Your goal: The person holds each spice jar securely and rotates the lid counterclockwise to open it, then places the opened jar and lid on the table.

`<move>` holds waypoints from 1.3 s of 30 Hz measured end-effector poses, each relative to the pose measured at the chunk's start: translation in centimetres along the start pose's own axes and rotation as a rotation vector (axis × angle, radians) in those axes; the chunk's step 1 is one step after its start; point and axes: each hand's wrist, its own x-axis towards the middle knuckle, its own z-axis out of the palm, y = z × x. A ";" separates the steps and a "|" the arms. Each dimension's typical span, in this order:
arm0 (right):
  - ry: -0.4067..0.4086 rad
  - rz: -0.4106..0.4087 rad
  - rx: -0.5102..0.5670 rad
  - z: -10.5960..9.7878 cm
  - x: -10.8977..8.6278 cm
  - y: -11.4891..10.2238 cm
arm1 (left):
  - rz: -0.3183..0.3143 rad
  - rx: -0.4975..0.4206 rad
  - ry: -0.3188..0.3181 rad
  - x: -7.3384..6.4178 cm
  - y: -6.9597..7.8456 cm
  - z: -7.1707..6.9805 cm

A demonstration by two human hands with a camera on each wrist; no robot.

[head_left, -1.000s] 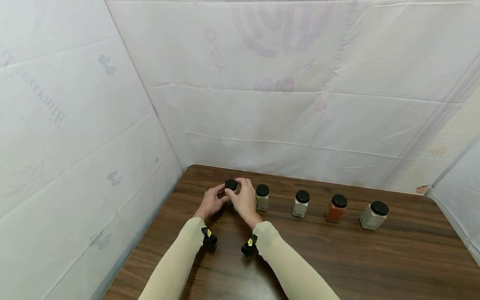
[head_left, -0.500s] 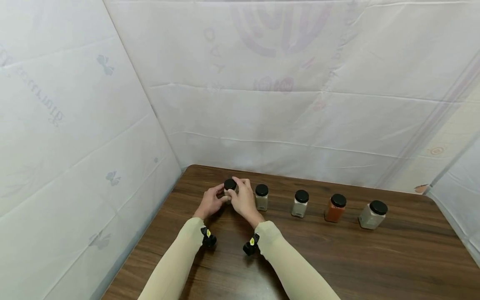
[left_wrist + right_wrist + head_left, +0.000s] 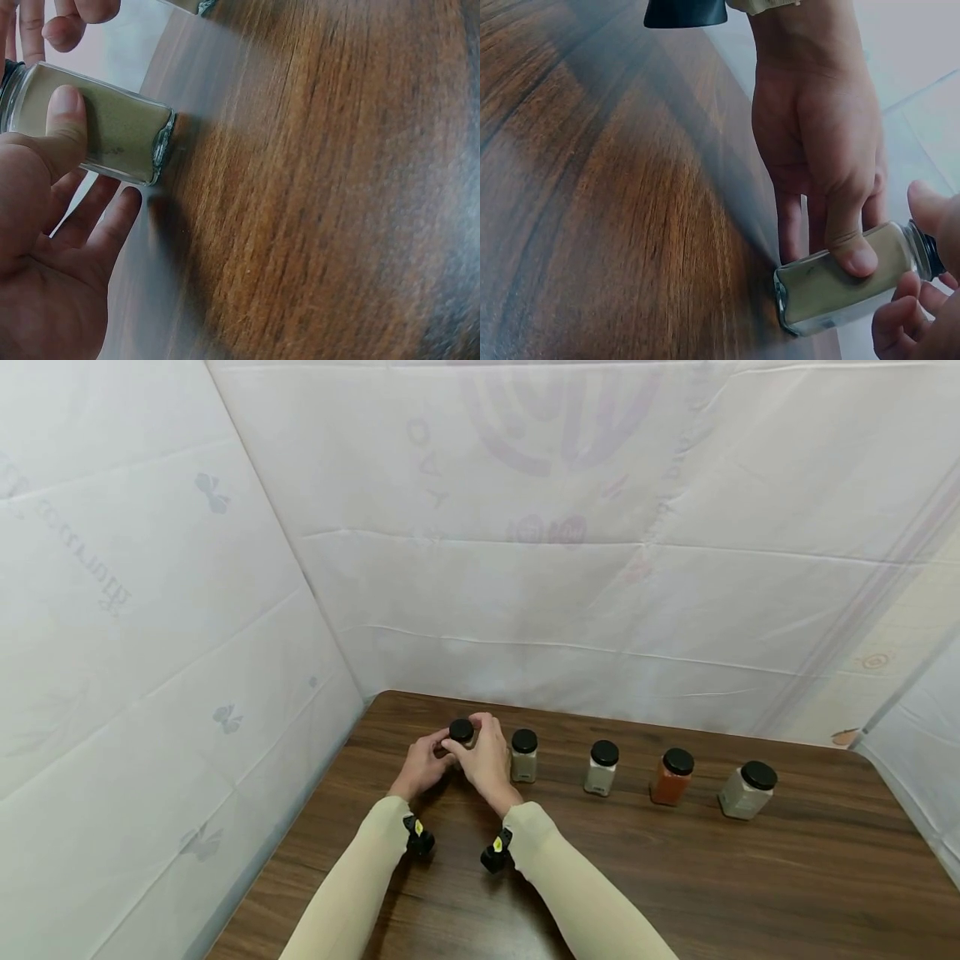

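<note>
A glass spice jar (image 3: pixel 120 124) of greenish-brown powder stands at the table's far left, its black lid (image 3: pixel 461 730) showing between both hands. My left hand (image 3: pixel 423 767) grips the jar's body. In the left wrist view its thumb lies along the glass, with fingers behind. My right hand (image 3: pixel 487 763) has its thumb and fingers around the lid. The right wrist view shows this right hand (image 3: pixel 930 300) at the right edge, partly cut off, beside the jar's neck. Some fingertips behind the jar are hidden.
To the right stand a jar of greyish powder (image 3: pixel 524 766), a pale jar (image 3: pixel 599 778), an orange-red jar (image 3: pixel 669 786) and a wider pale jar (image 3: pixel 741 799), all black-lidded. White printed sheets (image 3: pixel 480 585) hang behind and left of the wooden table (image 3: pixel 750 885).
My right thumb and fingers have shifted slightly around the lid, and that wrist has swung a little left again. The left hand and the jar hold almost still.
</note>
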 end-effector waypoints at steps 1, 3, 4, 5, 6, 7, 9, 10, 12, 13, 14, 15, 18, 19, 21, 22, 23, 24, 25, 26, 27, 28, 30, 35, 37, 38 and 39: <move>0.011 -0.001 0.000 0.0 0.0 0.0 | -0.003 -0.006 -0.001 0.0 0.0 0.0; 0.026 -0.001 -0.002 0.0 -0.1 0.0 | -0.005 -0.009 -0.005 0.0 0.1 0.1; 0.032 -0.001 -0.001 0.0 -0.1 0.0 | -0.007 -0.011 -0.009 0.0 0.1 0.1; 0.032 0.000 0.000 -0.1 -0.2 0.0 | -0.011 -0.012 -0.013 0.0 0.1 0.1; 0.032 -0.001 0.000 -0.1 -0.2 0.0 | -0.017 -0.016 -0.017 0.0 0.1 0.1; 0.029 -0.003 0.000 -0.2 -0.2 0.0 | -0.020 -0.018 -0.022 0.0 0.1 0.1; 0.010 -0.009 -0.002 -0.3 -0.2 0.0 | -0.030 -0.024 -0.027 0.0 0.2 0.0; -0.002 -0.015 -0.003 -0.3 -0.2 0.0 | -0.032 -0.022 -0.028 0.0 0.2 0.0; -0.028 -0.026 -0.006 -0.4 -0.1 0.0 | -0.032 -0.018 -0.025 0.0 0.2 -0.1; -0.044 -0.029 -0.007 -0.4 -0.1 0.0 | -0.032 -0.016 -0.025 0.0 0.1 -0.1; -0.060 -0.031 -0.008 -0.5 -0.1 0.0 | -0.030 -0.014 -0.024 0.0 0.1 -0.1; -0.075 -0.033 -0.010 -0.5 -0.1 0.0 | -0.030 -0.014 -0.022 0.0 0.1 -0.2; -0.116 -0.027 -0.015 -0.6 0.0 0.0 | -0.024 -0.012 -0.022 0.1 0.1 -0.2; -0.126 -0.027 -0.016 -0.7 0.0 -0.1 | -0.021 -0.011 -0.022 0.1 0.0 -0.2; -0.145 -0.025 -0.018 -0.7 0.1 -0.1 | -0.014 -0.009 -0.021 0.0 0.0 -0.2; -0.155 -0.021 -0.016 -0.8 0.1 -0.1 | -0.008 -0.006 -0.018 0.0 0.0 -0.2; -0.163 -0.020 -0.015 -0.8 0.1 -0.1 | -0.003 -0.003 -0.016 0.0 0.0 -0.2; -0.172 -0.015 -0.012 -0.8 0.1 -0.1 | -0.003 -0.003 -0.015 0.0 0.0 -0.2; -0.178 -0.010 -0.006 -0.8 0.1 -0.1 | -0.005 -0.003 -0.015 0.0 -0.1 -0.2; -0.181 -0.004 -0.001 -0.9 0.1 -0.1 | -0.005 0.000 -0.015 0.0 -0.1 -0.2; -0.178 0.000 -0.001 -0.9 0.1 -0.1 | -0.006 0.000 -0.017 0.0 -0.1 -0.2; -0.171 0.002 0.000 -0.9 0.0 -0.1 | -0.010 0.003 -0.019 0.0 -0.1 -0.1; -0.138 0.002 0.000 -0.8 0.0 -0.1 | -0.020 0.004 -0.024 -0.1 -0.1 -0.1; -0.003 -0.018 0.018 -0.5 -0.2 -0.2 | -0.026 0.009 -0.022 0.0 -0.1 0.0; 0.033 -0.026 0.029 -0.3 -0.2 -0.2 | -0.023 0.010 -0.021 0.0 -0.1 0.0; 0.045 -0.028 0.030 -0.3 -0.2 -0.2 | -0.020 0.011 -0.019 0.0 -0.1 0.0; 0.052 -0.030 0.033 -0.2 -0.2 -0.2 | -0.022 0.004 -0.020 0.0 0.0 0.0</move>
